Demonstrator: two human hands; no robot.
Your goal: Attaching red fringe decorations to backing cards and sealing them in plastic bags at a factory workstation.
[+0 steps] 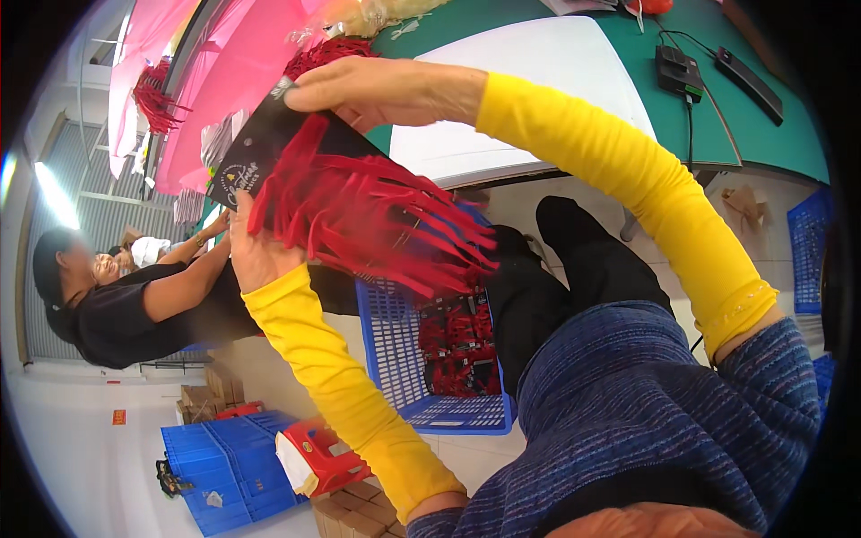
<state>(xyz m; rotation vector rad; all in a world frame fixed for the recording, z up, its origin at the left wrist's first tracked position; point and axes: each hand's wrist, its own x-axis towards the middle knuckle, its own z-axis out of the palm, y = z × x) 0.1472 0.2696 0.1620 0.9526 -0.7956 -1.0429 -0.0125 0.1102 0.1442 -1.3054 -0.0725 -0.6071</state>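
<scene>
The left hand (269, 255) grasps the near edge of a flat black card with white print and a thick red fabric fringe (350, 206), a fingertip lying on its front. The right hand (386, 90) pinches the card's far corner, thumb laid along it. Held up between both hands, the piece spreads its strips toward the wearer, over a blue perforated plastic basket (462, 429) in this view; inside lie many small red-and-black fringed pieces (457, 350). Beyond the right hand, a large white sheet with rounded corners (520, 90) lies on a green tabletop (717, 36). At the left, a co-worker in a black short-sleeved top (152, 309) reaches toward the table. A red plastic stool (327, 453) stands beside a big blue plastic crate (229, 466)
</scene>
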